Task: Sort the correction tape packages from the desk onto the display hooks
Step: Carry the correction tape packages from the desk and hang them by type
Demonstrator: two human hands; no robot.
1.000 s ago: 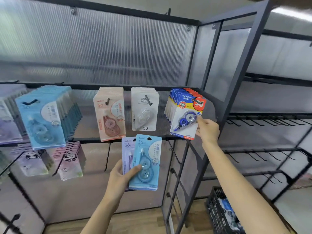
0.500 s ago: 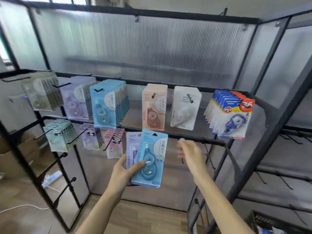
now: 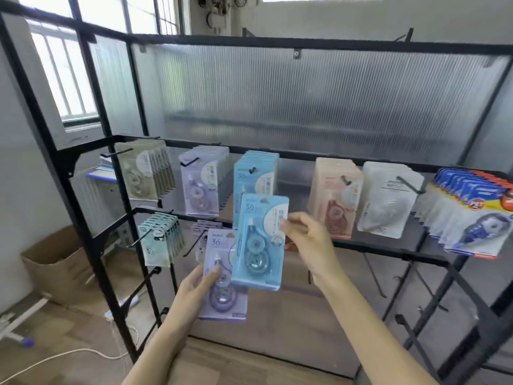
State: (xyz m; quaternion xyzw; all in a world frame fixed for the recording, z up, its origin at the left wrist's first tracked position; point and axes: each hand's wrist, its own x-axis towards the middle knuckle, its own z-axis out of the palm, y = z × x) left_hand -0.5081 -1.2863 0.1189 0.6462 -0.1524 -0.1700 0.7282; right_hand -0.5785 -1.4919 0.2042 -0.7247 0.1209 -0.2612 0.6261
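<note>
At frame centre, the right hand (image 3: pixel 308 240) pinches the blue package (image 3: pixel 258 243) by its right edge; the left hand (image 3: pixel 198 287) grips the purple package (image 3: pixel 222 276) just below-left, overlapped.

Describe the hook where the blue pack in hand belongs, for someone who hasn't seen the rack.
On the black rack, take the upper row of hooks. Third stack from the left, the light blue packs, sits between a lilac stack and a peach one.
</note>
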